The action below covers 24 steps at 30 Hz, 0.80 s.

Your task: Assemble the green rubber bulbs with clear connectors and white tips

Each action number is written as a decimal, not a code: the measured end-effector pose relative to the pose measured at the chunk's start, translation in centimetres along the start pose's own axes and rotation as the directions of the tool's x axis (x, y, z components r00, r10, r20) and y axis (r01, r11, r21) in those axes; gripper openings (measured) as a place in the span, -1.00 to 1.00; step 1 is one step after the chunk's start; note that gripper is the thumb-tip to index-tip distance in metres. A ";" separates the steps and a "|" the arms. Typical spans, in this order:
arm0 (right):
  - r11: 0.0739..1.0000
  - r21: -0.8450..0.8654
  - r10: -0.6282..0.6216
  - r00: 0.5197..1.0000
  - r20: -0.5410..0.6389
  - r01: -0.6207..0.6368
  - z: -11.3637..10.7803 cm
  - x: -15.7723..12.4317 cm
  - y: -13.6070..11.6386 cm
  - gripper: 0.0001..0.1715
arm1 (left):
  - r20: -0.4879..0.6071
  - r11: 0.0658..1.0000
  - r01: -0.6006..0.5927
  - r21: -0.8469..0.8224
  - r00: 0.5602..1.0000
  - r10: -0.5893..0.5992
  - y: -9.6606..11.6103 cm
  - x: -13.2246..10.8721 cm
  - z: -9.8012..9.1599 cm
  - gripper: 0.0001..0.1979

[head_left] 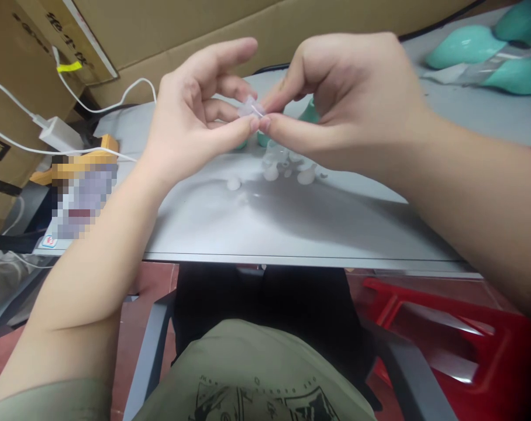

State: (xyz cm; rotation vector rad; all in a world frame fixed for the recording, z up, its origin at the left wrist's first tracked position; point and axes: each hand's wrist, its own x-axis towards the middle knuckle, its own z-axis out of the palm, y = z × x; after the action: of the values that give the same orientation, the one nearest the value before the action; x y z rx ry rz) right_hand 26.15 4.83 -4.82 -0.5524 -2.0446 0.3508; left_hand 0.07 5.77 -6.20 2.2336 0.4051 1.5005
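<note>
Above the grey table, a small translucent whitish piece (250,107) is pinched between my two hands. My left hand (204,105) has its thumb and bent fingers closed on it, while its index finger stretches up and away. From the other side my right hand (335,93) grips the same piece between thumb and index fingertip. Its exact kind is too blurred to make out. Below the hands lie several small translucent white parts (272,166), with a round white one (234,183) apart to the left. Teal objects (310,112) behind my right hand are partly hidden.
Glossy teal rounded objects (465,47) with clear plastic lie at the back right of the table (204,234). On the left are a white charger (61,135), cables and an orange item (110,143). Cardboard (169,35) stands behind. A red plastic stool (502,351) is at lower right.
</note>
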 end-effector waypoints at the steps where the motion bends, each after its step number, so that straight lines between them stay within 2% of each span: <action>1: 0.999 0.043 0.002 1.000 -0.010 -0.001 0.1 0.1 0.2 -0.86 | 0.057 0.999 0.021 0.034 0.998 -0.023 -0.2 0.1 -0.1 -0.16; 2: 0.996 0.091 -0.005 1.000 -0.014 0.006 0.2 0.1 0.3 -0.86 | 0.101 0.996 0.052 0.070 0.993 -0.059 -0.3 0.2 -0.2 -0.17; 4: 0.985 0.165 -0.048 0.999 0.004 0.047 0.2 0.2 0.7 -0.64 | 0.059 0.999 -0.001 0.053 0.998 -0.002 -0.5 0.5 -0.4 -0.10; 6: 0.985 0.157 -0.071 0.997 0.036 0.064 0.2 0.1 0.8 -0.46 | 0.078 0.991 0.058 0.119 0.995 -0.068 -0.4 0.7 -0.6 -0.08; 9: 0.994 0.105 -0.037 0.998 0.047 0.032 -0.1 -0.1 0.8 -0.52 | 0.013 0.948 0.183 0.261 0.981 -0.193 0.5 0.8 -0.5 -0.24; 13: 0.988 0.140 0.070 0.997 -0.014 -0.068 -0.5 0.0 0.8 -0.70 | -0.114 0.819 0.288 0.496 0.957 -0.268 1.7 0.8 0.1 -0.70; 17: 0.953 0.253 0.183 0.983 -0.033 -0.169 -0.8 0.4 0.5 -0.52 | -0.151 0.670 0.370 0.643 0.919 -0.363 2.0 1.3 0.9 -0.56; 20: 0.922 0.309 0.256 0.966 -0.029 -0.235 -0.7 0.5 0.1 -0.51 | -0.157 0.617 0.404 0.675 0.896 -0.415 1.7 1.7 1.4 -0.64; 22: 0.913 0.335 0.255 0.966 -0.031 -0.231 -0.7 0.5 -0.1 -0.53 | -0.116 0.593 0.407 0.695 0.877 -0.466 1.3 1.7 1.6 -0.72; 24: 0.910 0.361 0.231 0.973 -0.027 -0.206 -0.6 0.5 -0.1 -0.55 | -0.068 0.577 0.402 0.710 0.856 -0.513 0.9 1.7 1.7 -0.72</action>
State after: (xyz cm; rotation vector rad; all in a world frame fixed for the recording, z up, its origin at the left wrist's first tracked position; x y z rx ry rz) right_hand 26.46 5.03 -4.16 -0.5595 -1.7976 0.8084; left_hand 2.28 5.42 -4.95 2.4404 1.6228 0.9557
